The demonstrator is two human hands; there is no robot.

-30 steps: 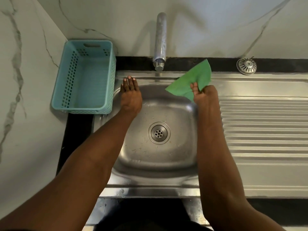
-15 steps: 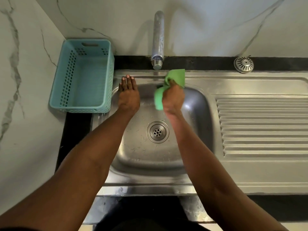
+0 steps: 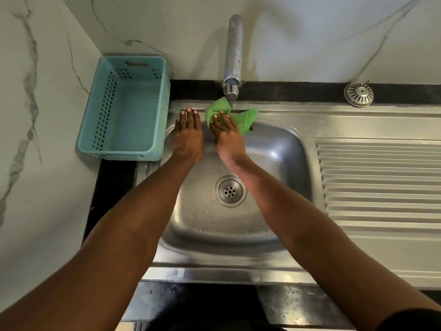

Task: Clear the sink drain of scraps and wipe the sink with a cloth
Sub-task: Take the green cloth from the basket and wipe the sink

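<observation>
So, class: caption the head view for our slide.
Right hand presses green cloth on sink rim; left hand rests alongside.

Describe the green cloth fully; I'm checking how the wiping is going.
The green cloth looks like a soft, thin fabric, bunched and creased rather than flat. It lies on the back rim of the steel sink, just below the tap spout, one corner drooping into the basin. The right hand presses it down with straight fingers, covering its middle. The left hand rests beside it, apart.
</observation>
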